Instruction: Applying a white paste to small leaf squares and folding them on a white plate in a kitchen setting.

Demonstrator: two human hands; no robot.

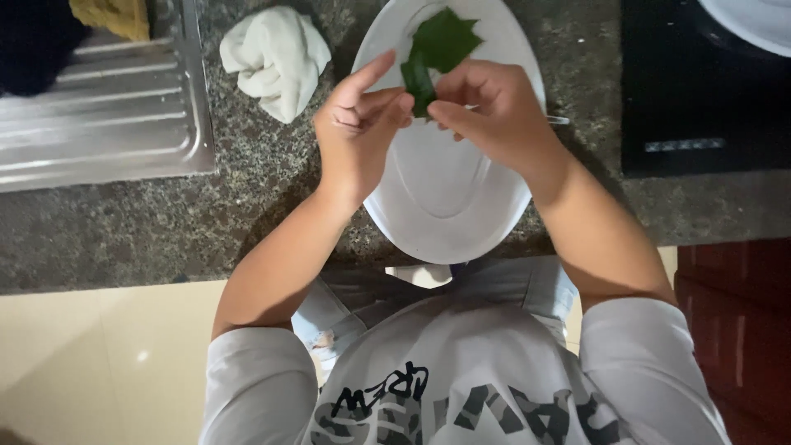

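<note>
A dark green leaf point(441, 45) is held over a white oval plate point(445, 198) that rests on the speckled granite counter. My left hand point(358, 124) pinches the leaf's lower edge with thumb and fingers, the index finger raised. My right hand point(494, 107) grips the same leaf from the right side. Both hands meet above the plate's upper half, and the lower part of the plate is bare.
A crumpled white cloth point(278, 58) lies on the counter point(124, 239) left of the plate. A steel sink drainboard point(107, 115) fills the top left, with a yellow sponge point(111, 16) on it. A black cooktop point(700, 91) sits at the right.
</note>
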